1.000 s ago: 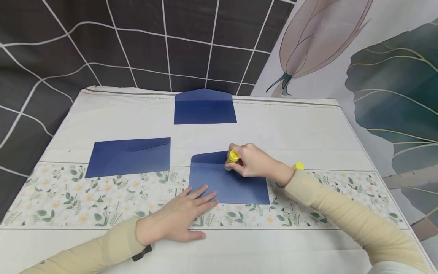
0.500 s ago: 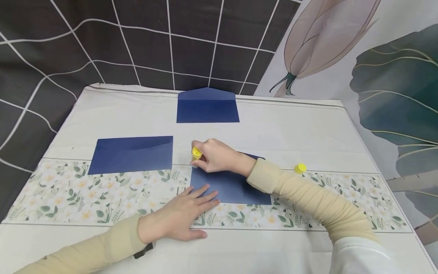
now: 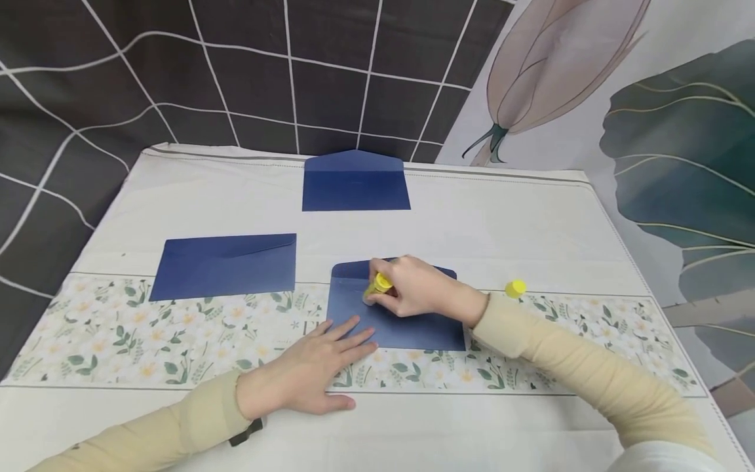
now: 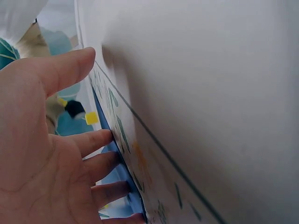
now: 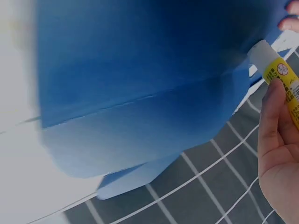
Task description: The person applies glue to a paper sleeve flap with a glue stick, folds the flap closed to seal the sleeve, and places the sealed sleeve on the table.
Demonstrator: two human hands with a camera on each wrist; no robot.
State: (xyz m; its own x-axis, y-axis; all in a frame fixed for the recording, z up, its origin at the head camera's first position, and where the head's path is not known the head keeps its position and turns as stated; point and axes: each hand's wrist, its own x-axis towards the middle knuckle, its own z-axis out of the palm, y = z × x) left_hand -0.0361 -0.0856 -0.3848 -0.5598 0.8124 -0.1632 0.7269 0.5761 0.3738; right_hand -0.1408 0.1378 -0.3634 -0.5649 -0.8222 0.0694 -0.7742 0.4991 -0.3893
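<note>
A blue envelope (image 3: pixel 413 331) lies with its flap spread away from the person, near the middle of the table. The right hand (image 3: pixel 415 288) grips a yellow glue stick (image 3: pixel 381 284), tilted, its white end down at the envelope just below the flap crease. In the right wrist view, that glue stick (image 5: pixel 282 77) shows its printed label and white end against the blue paper. Fingers spread, the left hand (image 3: pixel 315 367) rests flat on the envelope's lower left corner and the cloth. The left wrist view shows the left palm (image 4: pixel 51 163) with fingertips at the envelope's edge.
A yellow cap (image 3: pixel 516 288) stands on the cloth right of the envelope. Another blue envelope (image 3: pixel 224 267), flap folded down, lies to the left. A third envelope (image 3: pixel 356 190), flap unfolded, lies at the table's back edge. A white floral cloth (image 3: pixel 177 334) covers the table.
The right hand moved left with the glue stick to the envelope's upper left corner, then came back right and nearer, below the flap crease. The left hand stayed in place.
</note>
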